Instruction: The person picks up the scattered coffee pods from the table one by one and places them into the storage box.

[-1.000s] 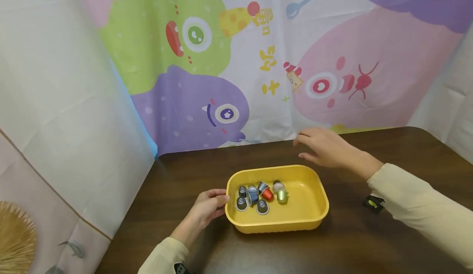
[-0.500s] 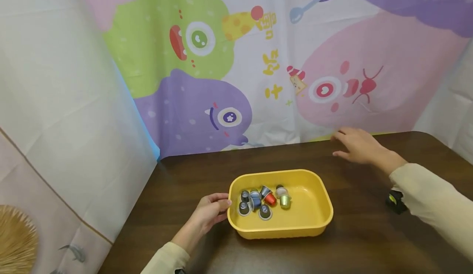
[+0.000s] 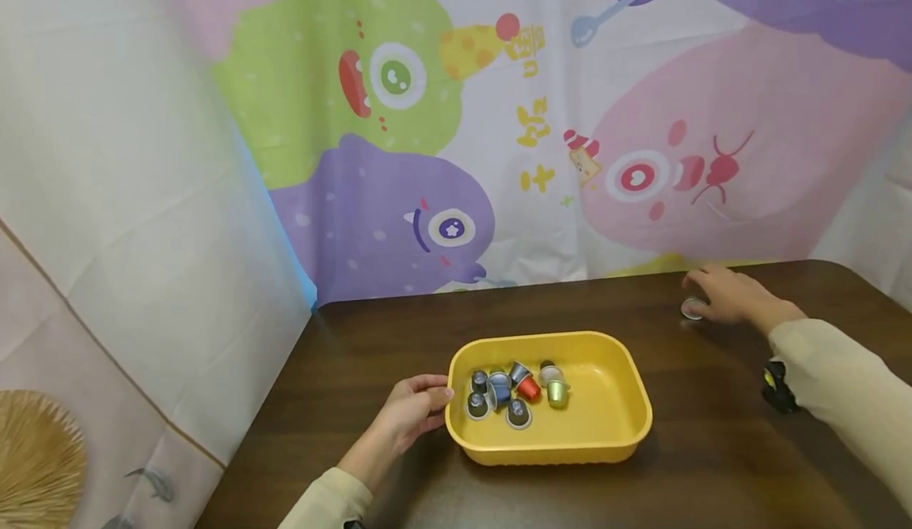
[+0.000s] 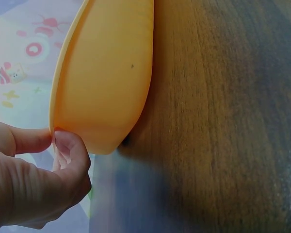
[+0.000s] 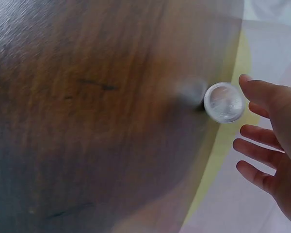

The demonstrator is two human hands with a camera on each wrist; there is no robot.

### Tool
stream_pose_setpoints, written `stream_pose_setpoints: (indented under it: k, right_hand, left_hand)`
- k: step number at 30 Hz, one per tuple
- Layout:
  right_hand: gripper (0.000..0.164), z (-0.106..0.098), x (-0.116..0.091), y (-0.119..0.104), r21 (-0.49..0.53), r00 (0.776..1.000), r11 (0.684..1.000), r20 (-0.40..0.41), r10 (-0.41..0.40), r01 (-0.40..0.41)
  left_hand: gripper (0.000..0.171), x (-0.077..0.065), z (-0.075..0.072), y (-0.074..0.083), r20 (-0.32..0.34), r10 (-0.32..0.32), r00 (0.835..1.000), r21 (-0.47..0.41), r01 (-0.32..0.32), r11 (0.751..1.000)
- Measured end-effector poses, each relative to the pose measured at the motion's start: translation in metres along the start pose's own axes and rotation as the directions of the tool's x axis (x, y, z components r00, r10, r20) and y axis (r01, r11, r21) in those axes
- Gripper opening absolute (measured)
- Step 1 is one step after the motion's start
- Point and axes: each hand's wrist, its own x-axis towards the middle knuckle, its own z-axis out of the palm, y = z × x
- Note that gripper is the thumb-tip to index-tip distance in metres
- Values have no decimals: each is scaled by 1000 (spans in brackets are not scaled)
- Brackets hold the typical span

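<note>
A yellow plastic tub [image 3: 549, 454] stands on the table. My left hand [image 3: 413, 414] pinches its left rim between thumb and fingers, as the left wrist view of the hand [image 4: 43, 177] also shows. Several coffee capsules lie in the tub's left and middle part, among them a red one [image 3: 528, 389], a light green one [image 3: 558, 393] and a blue one [image 3: 499, 390]. Near the table's back edge sits another capsule with a silver lid [image 3: 691, 308]. My right hand [image 3: 734, 298] is right beside it; in the right wrist view its parted fingers are close to the capsule [image 5: 224, 102], not closed round it.
The dark wooden table [image 3: 712, 434] reaches back to a hanging cloth [image 3: 541, 236] printed with cartoon monsters. A white cloth [image 3: 142, 157] hangs at the left. A straw-like round object [image 3: 39, 458] shows at the lower left.
My right hand has moved right from above the tub's back corner and come down to the silver-lidded capsule, which now shows. The left hand stays on the tub's rim.
</note>
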Motion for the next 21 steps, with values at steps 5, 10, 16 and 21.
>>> stream_pose_setpoints:
  k: [5,10,16,21]
  right_hand:
    - [37,8,-3,8,33,1000,999,17,-7,7]
    - [36,15,-5,14,59,999,998,8,-33,32]
    - [34,23,-4,16,87,999,995,2,-39,39]
    - [30,27,-1,12,115,999,992,-18,-42,44]
  left_hand:
    - [33,0,0,0,-12,4,1000,-1,-4,1000]
    - [33,-1,1,1,-14,-4,1000,5,4,1000]
    - [34,-3,1,1,-8,-3,1000,15,3,1000]
    - [35,-3,1,1,-8,4,1000,16,-4,1000]
